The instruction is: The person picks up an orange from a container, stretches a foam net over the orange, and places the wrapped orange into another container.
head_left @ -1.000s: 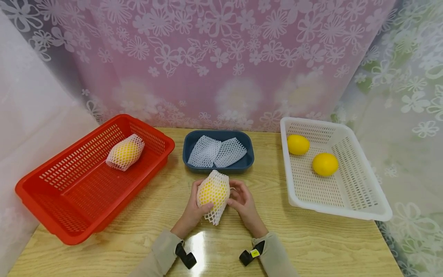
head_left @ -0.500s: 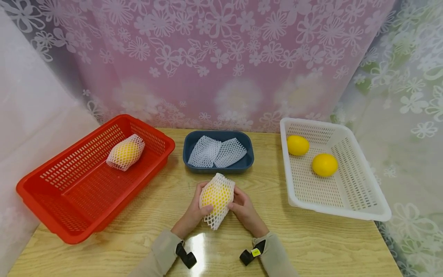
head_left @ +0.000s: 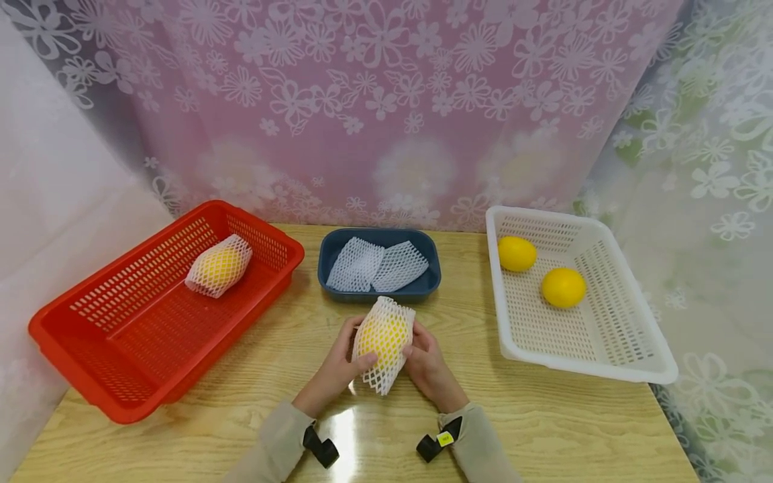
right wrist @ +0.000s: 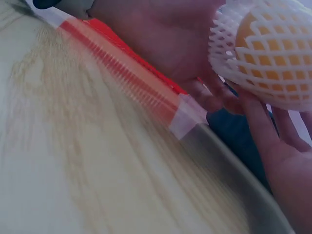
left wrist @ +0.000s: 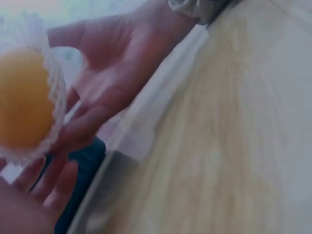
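Note:
Both hands hold a yellow lemon-shaped fruit (head_left: pixel 384 341) sleeved in a white foam net, in front of the blue tray. My left hand (head_left: pixel 338 369) grips its left side, thumb across the front. On the other side, my right hand (head_left: pixel 430 367) pinches the net, its thumb at the right edge and its fingers mostly hidden behind. The netting (right wrist: pixel 273 53) wraps the fruit closely in the right wrist view and runs past it in a loose end. In the left wrist view the fruit (left wrist: pixel 24 100) shows at the left, between the two hands.
A blue tray (head_left: pixel 379 296) holds foam nets (head_left: pixel 356 264). At left, a red basket (head_left: pixel 139 335) contains one netted yellow fruit (head_left: pixel 219 266). The white basket (head_left: pixel 588 367) at right contains two bare yellow fruits (head_left: pixel 563 288). All stand on a wooden table (head_left: pixel 519 429).
The netted fruit has shifted slightly right in the hands. The right fingers, earlier tugging at the net's side edge, now lie closer against the fruit.

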A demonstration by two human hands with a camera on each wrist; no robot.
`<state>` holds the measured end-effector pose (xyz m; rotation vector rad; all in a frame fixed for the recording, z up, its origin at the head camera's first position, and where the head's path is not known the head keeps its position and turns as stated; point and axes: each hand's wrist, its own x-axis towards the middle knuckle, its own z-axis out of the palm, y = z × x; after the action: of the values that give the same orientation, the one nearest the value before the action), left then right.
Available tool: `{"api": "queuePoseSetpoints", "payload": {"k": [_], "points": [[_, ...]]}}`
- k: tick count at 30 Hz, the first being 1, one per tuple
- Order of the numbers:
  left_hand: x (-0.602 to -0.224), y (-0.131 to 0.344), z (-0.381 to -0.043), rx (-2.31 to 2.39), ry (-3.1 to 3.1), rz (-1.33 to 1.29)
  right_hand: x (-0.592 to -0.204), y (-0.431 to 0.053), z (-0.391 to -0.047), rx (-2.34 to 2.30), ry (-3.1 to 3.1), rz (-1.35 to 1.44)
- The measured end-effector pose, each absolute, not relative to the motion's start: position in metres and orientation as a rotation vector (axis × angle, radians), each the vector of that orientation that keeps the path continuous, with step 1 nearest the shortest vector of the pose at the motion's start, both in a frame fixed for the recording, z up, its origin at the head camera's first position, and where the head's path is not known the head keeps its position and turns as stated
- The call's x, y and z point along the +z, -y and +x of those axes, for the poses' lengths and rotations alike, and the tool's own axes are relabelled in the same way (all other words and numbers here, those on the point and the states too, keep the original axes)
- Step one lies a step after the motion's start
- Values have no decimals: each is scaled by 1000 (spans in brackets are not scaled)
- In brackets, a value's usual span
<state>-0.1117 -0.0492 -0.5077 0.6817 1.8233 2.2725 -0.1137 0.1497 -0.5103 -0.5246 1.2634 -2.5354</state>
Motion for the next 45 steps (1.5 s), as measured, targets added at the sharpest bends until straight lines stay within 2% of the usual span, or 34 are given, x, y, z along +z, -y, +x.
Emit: {"api": "queuePoseSetpoints", "payload": {"k": [5, 12, 19, 24, 32, 45], "points": [[-499, 44, -107, 2352, -2088, 635, -506, -150, -114, -2555, -1320, -438], [-480, 38, -97, 2342, -2346, 838, -502, -150, -114, -2556, -1453, -385], [-490, 39, -97, 2395, -2179, 753, -506, -149, -114, -2532, -1505, -320], [-503, 41, -101, 2474, -2031, 751, -509, -150, -114, -2571, -1400, -404], [-504, 42, -101, 2501, -2085, 754, -512, -150, -115, -2634, -1348, -481], [-505, 41, -101, 2491, -1956, 594, -512, -147, -113, -2592, -1642, -392]]}}
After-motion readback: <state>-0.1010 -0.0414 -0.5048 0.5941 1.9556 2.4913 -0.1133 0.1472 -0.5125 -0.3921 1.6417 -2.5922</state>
